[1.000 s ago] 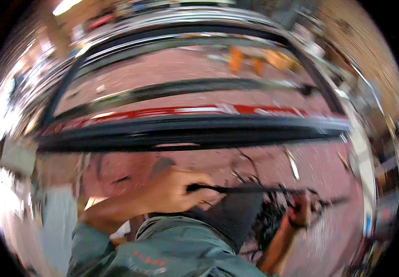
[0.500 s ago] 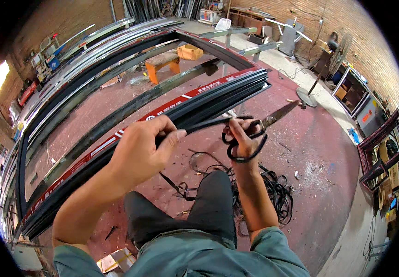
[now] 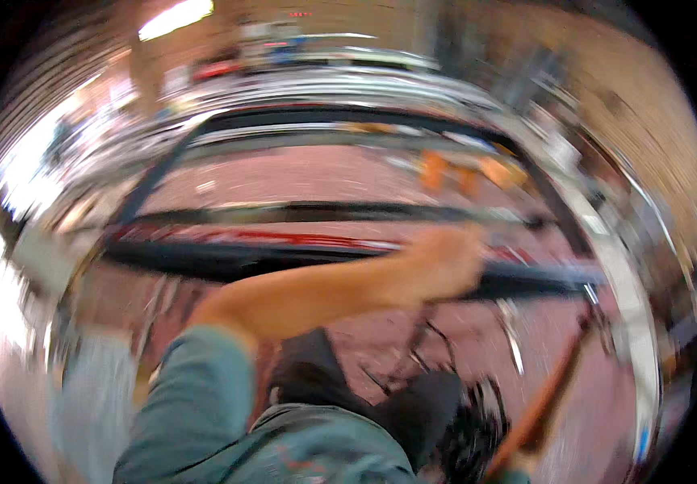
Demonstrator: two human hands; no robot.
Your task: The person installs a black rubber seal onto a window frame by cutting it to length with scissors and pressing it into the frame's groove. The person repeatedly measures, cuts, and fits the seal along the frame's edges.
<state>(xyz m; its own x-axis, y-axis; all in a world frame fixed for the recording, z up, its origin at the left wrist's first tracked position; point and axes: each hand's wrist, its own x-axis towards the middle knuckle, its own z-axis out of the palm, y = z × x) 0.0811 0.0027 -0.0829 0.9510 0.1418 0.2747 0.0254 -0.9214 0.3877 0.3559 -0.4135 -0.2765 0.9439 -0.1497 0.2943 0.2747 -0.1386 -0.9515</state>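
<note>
Motion smears the head view. My left hand (image 3: 449, 260) is over the near rail of a large dark metal frame (image 3: 179, 260), toward its right part; the fingers are blurred, so what they hold cannot be made out. Far to the right, by the rail's right end, my right hand (image 3: 594, 319) is stretched out, also smeared. Whether the scissors seen earlier are still in it does not show. A tangle of black strip (image 3: 473, 427) lies on the floor beside my right leg. Red film with white marks (image 3: 267, 237) runs along the near rail.
Within the frame's outline runs a dark crossbar (image 3: 316, 212). Behind it are an orange stool (image 3: 445, 171) and stacked metal profiles (image 3: 324, 85). The floor (image 3: 348, 343) is dull red. Brick walls (image 3: 623, 64) and blurred equipment stand at the sides.
The view has swung to the left, so the frame now lies nearly level across it. My hands have moved apart, the right reaching to the rail's right end. The scissors no longer show clearly.
</note>
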